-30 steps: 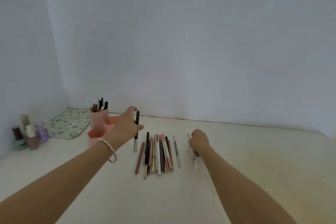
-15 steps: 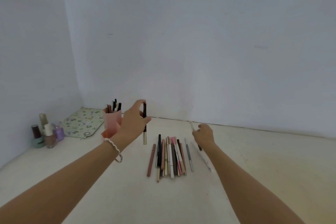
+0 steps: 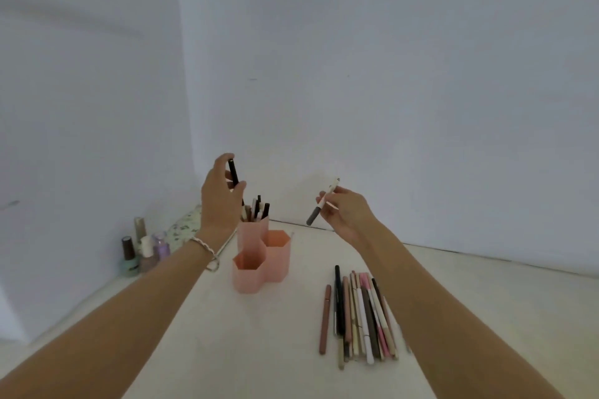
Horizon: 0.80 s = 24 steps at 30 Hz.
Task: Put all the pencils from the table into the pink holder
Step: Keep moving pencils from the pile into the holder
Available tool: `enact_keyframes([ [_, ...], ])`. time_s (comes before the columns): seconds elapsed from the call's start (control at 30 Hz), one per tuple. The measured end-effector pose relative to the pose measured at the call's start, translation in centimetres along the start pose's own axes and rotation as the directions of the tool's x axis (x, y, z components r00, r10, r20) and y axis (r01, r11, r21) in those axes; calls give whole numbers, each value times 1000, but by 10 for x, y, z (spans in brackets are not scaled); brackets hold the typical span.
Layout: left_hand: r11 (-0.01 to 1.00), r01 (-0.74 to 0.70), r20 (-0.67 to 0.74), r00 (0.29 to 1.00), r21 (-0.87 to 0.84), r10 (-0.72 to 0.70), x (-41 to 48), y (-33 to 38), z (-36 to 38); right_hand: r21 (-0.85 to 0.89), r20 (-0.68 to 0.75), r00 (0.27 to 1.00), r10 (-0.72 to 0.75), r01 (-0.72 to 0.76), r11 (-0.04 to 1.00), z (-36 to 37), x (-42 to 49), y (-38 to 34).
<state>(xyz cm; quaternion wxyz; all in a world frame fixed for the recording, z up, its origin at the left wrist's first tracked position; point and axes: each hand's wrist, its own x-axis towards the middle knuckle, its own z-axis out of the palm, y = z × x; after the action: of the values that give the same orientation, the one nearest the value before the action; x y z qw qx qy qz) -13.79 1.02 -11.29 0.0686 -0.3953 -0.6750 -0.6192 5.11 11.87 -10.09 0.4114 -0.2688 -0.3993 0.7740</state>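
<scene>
Now, left hand (image 3: 220, 201): grip clenched on slim black pencil (image 3: 233, 172), above pink hexagonal plastic holder (image 3: 259, 269), centre frame.
Right hand (image 3: 346, 214): grip pinching white grey-tipped pencil (image 3: 321, 204).
Loose pencils (image 3: 359, 314): pale worktop (image 3: 259, 350), lower right.

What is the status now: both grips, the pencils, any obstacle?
Left grip holds slim black pencil above pink hexagonal plastic holder. Right grip pinches white grey-tipped pencil, raised. Row of mixed pencils lies on table. No obstacle seen.
</scene>
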Motion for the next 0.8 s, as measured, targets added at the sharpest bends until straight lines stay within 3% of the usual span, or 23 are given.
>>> enact_keyframes([
  [0.07,1000,1,64,998,-6,0,-4,-13,5,-125,1,996,-84,83,989,15,4,15],
  [0.13,992,-43,105,994,118,31,-7,-26,7,-310,52,974,-221,226,923,28,4,26],
  [0.23,956,-70,-6,997,286,75,-8,-37,1,-522,162,873,-460,472,710,47,3,41],
  [0.33,971,-39,-117,991,238,69,-7,-34,-13,-573,254,755,-605,621,534,69,5,55],
  [0.4,980,-43,-111,992,194,65,-10,-32,-20,-597,326,712,-622,665,449,79,6,67],
  [0.5,990,-62,-83,994,129,73,-20,-24,-22,-680,416,706,-574,660,319,80,8,84],
  [0.63,997,-21,-1,1000,80,21,-36,-8,-12,-824,499,666,-555,563,-65,65,12,101],
  [0.73,998,1,67,998,69,-6,-53,6,4,-835,420,622,-661,550,-13,48,6,85],
  [0.8,986,48,259,962,163,-90,-70,14,22,-840,360,585,-727,543,20,28,3,62],
])
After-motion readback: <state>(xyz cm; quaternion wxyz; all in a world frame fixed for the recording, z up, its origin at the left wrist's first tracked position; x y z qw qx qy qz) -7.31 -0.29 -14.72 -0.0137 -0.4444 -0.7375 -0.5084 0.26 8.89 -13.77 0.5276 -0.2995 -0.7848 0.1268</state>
